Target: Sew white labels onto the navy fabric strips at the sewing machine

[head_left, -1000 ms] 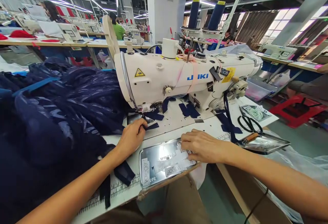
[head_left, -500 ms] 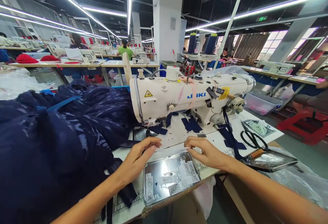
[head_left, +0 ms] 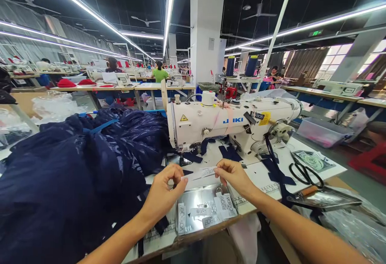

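My right hand (head_left: 233,176) pinches the end of a small white printed label (head_left: 207,172) between thumb and forefinger, above the tabletop. Across from it, my left hand (head_left: 170,185) has its thumb and forefinger closed; a speck of white shows at the tips, too small to name. Just below both hands lies a shiny metal tray (head_left: 197,201) at the table's front edge. Several white labels (head_left: 221,207) with dark lettering are spread on it. Behind the hands stands a white sewing machine (head_left: 205,125), with its needle area near my left fingertips.
Dark blue fabric (head_left: 90,167) is heaped on the left, up against the machine. Navy scraps (head_left: 230,153) lie on the machine bed. On the right are black-handled scissors (head_left: 306,175) and a second metal tray (head_left: 328,197). Other people sit at distant machines.
The label in my right hand has come up off the tray area and now shows its lettering. My left fingers have drawn closer together. The camera view has shifted, so the scene sits further right.
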`<state>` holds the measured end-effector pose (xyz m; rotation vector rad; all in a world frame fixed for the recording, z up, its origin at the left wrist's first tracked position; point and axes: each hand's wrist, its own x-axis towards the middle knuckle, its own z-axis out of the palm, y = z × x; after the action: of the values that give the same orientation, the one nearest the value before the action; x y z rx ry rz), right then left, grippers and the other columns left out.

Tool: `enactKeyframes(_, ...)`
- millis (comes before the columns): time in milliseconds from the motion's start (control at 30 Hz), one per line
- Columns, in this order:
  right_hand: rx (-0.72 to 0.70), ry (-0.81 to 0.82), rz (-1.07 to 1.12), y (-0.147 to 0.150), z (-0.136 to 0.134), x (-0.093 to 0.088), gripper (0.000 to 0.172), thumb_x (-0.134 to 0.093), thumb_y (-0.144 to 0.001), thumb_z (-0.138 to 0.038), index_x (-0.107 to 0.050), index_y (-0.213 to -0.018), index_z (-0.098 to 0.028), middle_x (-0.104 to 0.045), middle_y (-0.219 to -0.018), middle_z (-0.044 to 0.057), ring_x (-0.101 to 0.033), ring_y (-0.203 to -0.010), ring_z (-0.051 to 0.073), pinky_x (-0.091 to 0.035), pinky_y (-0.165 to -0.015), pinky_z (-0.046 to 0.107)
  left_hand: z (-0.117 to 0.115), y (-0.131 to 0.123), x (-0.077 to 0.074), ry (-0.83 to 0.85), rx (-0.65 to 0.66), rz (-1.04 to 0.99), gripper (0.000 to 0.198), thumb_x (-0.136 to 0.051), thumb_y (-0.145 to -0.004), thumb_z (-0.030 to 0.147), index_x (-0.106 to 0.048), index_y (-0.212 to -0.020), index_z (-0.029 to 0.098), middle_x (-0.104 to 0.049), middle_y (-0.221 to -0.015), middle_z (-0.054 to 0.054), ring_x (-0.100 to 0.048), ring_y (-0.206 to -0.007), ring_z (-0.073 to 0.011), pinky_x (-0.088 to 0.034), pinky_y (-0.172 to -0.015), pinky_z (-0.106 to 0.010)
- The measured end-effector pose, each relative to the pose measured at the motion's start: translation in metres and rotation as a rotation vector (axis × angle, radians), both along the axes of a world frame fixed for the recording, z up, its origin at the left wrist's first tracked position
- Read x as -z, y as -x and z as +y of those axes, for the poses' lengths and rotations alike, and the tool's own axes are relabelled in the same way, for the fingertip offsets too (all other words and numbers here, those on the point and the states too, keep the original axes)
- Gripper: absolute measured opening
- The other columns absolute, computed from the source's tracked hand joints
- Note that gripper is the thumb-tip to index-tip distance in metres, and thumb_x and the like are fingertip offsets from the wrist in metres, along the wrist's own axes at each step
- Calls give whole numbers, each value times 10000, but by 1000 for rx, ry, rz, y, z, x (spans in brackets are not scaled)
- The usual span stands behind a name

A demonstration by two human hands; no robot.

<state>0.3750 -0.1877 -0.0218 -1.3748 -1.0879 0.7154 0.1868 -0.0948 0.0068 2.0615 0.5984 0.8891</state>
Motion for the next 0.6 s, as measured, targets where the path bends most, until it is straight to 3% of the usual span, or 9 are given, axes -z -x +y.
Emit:
enactKeyframes(100, -17, -7, 113, 6, 5, 3, 315, -626, -630, -444, -488, -601, -162, -532, -519, -50, -379, -344, 46, -299, -388, 202, -9, -3, -1, 28, 183, -93, 237, -493, -704, 231, -353, -520, 177, -566, -782, -49, -518, -774, -158, -396, -683, -266)
enactKeyframes(233, -81, -58, 173, 11, 7, 6, 306, -636, -637, -436, -506, -633, -159, -550, -551, -44, -401, -378, 45, -315, -414, 199, -12, -7, -6, 202, 358, -105, 290, -551, -687, 279, -350, -506, 176, -514, -618, -10, -469, -593, -114, -396, -598, -252)
enactKeyframes(367, -159, -108, 170, 7, 3, 7, 289, -636, -659, -423, -519, -647, -159, -554, -560, -37, -414, -412, 51, -339, -449, 208, 4, -4, -7, 294, 393, -54, 246, -573, -686, 383, -554, -605, 152, -505, -640, -15, -468, -580, -113, -399, -576, -252)
enactKeyframes(467, -282, -100, 141, 4, -1, 6, 281, -642, -659, -413, -534, -643, -154, -548, -560, -30, -422, -429, 60, -353, -451, 212, 15, -1, -2, 348, 372, 10, 189, -555, -710, 335, -607, -726, 154, -538, -651, -5, -481, -565, -104, -404, -578, -245)
enactKeyframes(600, -303, -65, 61, 13, -3, 2, 213, -626, -686, -358, -563, -661, -156, -529, -566, -29, -422, -454, 62, -358, -450, 201, 10, -3, 2, 133, 227, 79, 194, -532, -709, 234, -606, -876, 169, -602, -665, 1, -514, -595, -113, -399, -576, -229)
